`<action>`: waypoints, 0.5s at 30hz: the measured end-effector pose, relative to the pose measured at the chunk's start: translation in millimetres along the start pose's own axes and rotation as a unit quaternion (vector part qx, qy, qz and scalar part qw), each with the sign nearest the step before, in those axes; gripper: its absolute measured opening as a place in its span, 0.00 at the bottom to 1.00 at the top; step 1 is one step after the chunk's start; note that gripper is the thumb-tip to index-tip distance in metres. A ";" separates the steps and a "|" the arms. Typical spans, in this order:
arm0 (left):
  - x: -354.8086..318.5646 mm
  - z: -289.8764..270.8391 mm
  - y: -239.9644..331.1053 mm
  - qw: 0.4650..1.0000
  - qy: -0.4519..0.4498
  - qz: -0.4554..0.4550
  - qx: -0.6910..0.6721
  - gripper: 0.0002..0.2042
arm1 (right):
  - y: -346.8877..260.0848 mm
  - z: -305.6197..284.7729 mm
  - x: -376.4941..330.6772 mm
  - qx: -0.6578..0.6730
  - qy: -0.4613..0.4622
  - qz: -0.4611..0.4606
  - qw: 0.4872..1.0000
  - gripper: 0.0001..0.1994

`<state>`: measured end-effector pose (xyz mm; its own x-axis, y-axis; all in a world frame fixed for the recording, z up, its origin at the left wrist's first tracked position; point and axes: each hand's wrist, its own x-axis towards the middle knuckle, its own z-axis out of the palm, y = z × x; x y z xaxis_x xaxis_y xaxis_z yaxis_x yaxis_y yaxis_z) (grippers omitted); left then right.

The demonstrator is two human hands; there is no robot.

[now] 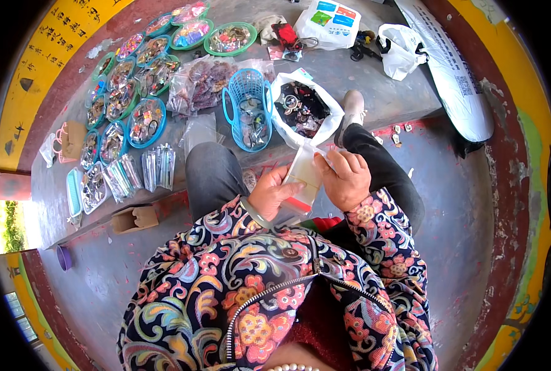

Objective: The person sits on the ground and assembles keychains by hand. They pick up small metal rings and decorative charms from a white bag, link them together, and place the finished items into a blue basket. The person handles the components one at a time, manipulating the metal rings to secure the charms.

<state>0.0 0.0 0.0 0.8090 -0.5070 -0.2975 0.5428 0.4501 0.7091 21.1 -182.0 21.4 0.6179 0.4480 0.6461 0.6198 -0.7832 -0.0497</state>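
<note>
Above my lap I hold a stack of clear plastic bags (301, 168), whitish and flat, with a red strip near its lower end. My left hand (271, 193) is closed around its left side, thumb lying across the front. At the upper right edge, my right hand (346, 179) pinches the plastic between thumb and fingers. Just beyond my hands stands a white plastic bag (331, 123), its mouth wide, with a dark lining and many small trinkets inside. Left of it is a blue plastic basket (231, 120) holding small packaged pieces.
Round trays (163, 127) of small goods crowd the ledge at the left. Bundles of slim packets (158, 167) lie near its front edge, above a cardboard box (134, 219). White carrier bags (402, 52) stand at the back right. A purple cup (64, 258) is at the lower left.
</note>
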 end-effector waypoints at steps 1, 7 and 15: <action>0.0 -0.3 -0.6 1.000 0.003 0.002 0.000 0.14 | -0.4 -1.8 2.3 0.015 0.007 0.005 1.000 0.08; 4.6 -5.2 -7.7 0.998 0.011 0.044 0.046 0.14 | 5.2 8.2 0.4 0.171 0.026 0.170 0.970 0.08; 6.8 -10.8 -12.6 0.989 0.001 0.072 0.131 0.13 | 11.3 6.9 4.3 0.363 -0.104 0.319 0.869 0.11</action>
<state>1.1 -1.2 -17.9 0.8745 -0.4492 -0.1827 0.3451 0.3115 0.8854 34.1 -186.0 18.4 0.9753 0.1498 0.1623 0.2138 -0.4565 -0.8636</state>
